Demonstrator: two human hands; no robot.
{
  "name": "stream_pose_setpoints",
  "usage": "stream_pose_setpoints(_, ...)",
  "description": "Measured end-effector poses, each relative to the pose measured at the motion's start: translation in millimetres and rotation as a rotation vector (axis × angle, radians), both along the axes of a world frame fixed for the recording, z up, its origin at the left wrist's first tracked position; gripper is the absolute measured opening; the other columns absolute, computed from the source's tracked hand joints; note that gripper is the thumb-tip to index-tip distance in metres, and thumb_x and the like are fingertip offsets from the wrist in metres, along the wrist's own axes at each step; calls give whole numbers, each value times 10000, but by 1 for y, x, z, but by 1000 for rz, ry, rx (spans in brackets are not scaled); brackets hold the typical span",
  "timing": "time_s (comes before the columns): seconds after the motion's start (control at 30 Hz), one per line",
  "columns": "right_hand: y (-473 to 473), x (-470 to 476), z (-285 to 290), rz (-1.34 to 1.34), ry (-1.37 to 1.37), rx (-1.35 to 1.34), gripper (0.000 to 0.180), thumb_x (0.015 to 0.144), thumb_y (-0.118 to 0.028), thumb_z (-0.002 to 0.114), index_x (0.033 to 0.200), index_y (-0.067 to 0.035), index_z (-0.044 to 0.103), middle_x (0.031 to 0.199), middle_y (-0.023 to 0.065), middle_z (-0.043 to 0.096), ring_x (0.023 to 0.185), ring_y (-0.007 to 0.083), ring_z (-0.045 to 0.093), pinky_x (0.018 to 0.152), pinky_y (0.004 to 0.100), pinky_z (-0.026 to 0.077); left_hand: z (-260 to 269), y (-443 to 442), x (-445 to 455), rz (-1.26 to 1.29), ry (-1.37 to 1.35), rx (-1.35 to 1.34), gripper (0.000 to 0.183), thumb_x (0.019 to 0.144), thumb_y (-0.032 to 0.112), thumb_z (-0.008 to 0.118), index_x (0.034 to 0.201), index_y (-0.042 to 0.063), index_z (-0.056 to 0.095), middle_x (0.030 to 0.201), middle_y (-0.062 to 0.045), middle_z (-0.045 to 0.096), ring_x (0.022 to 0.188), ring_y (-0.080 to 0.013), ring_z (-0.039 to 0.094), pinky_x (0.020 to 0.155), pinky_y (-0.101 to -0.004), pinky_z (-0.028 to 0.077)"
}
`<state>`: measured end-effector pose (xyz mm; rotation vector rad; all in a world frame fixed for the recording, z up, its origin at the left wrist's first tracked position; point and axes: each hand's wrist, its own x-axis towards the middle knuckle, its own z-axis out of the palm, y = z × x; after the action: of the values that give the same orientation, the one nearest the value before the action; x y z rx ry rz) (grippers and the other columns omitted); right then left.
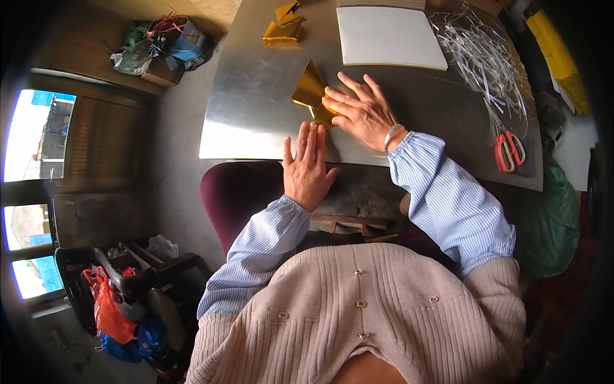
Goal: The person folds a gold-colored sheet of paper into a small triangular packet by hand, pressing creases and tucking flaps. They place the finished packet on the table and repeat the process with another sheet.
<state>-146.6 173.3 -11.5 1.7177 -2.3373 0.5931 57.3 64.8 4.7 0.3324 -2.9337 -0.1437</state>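
Note:
A sheet of shiny gold foil paper (309, 86), partly folded, lies near the front edge of the metal-topped table (249, 105). My right hand (362, 110) rests flat on the right part of the gold paper, its fingers spread and covering some of it. My left hand (307, 161) reaches over the table's front edge, palm down, with its fingertips at the paper's near corner. The left fingers lie straight, with the thumb held out to the side. Neither hand grips the paper. What lies under the palms is hidden.
A small pile of folded gold paper (283, 32) sits at the far left. White sheets (391, 37) lie at the back. To the right are a tangle of clear plastic strips (479, 57) and red-handled scissors (509, 150). A green plastic bag (549, 225) hangs beyond the right edge.

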Motion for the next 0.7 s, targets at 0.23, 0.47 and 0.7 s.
stream_pose_setpoints(0.23, -7, -9, 13, -14, -376, 34, 627, 939, -328, 782, 1519, -157, 615, 1595, 31, 577, 1467, 225, 470, 1263, 481, 334, 4, -20, 9, -92, 16, 42, 1025, 748, 278, 923, 1626, 68, 437, 1664, -112, 453, 1590, -293, 365, 1244, -607, 270)
stream_pose_setpoints(0.47, -19, 1, 16, -59, -1051, -237, 882, 836, -28, 878, 1598, -28, 432, 1166, 166, 737, 877, 182, 745, 768, 323, 635, 8, -56, 20, -206, 155, 362, 599, 836, 97, 857, 1414, 135, 706, 1507, -70, 650, 1516, -281, 496, 1238, -494, 366)
stream_pose_setpoints(0.7, -28, -9, 21, -54, -1287, -82, 564, 862, -29, 858, 1366, 44, 616, 1007, 109, 760, 790, 136, 720, 684, 286, 611, 3, -65, 2, -121, 313, 541, 493, 816, -21, 843, 1284, 93, 734, 1332, -122, 718, 1258, -316, 677, 1016, -419, 583)
